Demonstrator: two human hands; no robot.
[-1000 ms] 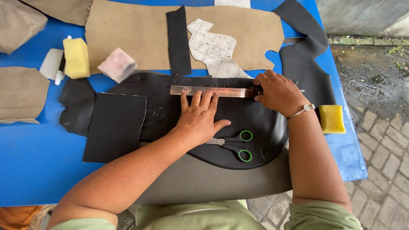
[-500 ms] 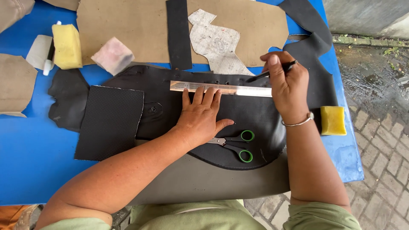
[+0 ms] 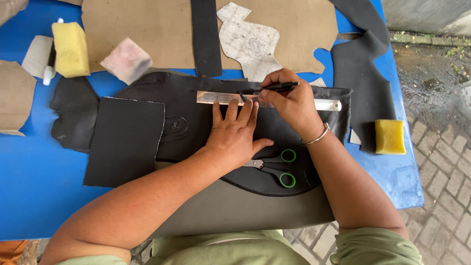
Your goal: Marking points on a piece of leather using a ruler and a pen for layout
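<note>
My left hand (image 3: 235,135) lies flat with spread fingers on a large black leather sheet (image 3: 274,132), its fingertips pressing the lower edge of a metal ruler (image 3: 216,97). My right hand (image 3: 289,100) holds a black pen (image 3: 267,89) nearly level, its tip at the ruler's upper edge near the middle. The ruler's right end (image 3: 329,105) sticks out past my right hand. Green-handled scissors (image 3: 274,167) rest on the leather just right of my left wrist.
A blue table (image 3: 34,186) carries tan leather pieces (image 3: 162,34), a black strip (image 3: 206,37), a grey-white pattern piece (image 3: 250,41), a textured black rectangle (image 3: 125,142), yellow sponges (image 3: 71,49) (image 3: 390,136), a pinkish sponge (image 3: 126,60) and a white marker (image 3: 49,68). Wet brick paving (image 3: 441,162) lies right.
My right hand moved left along the ruler with the pen, from the ruler's right end to near its middle. My left hand stayed pressing the ruler.
</note>
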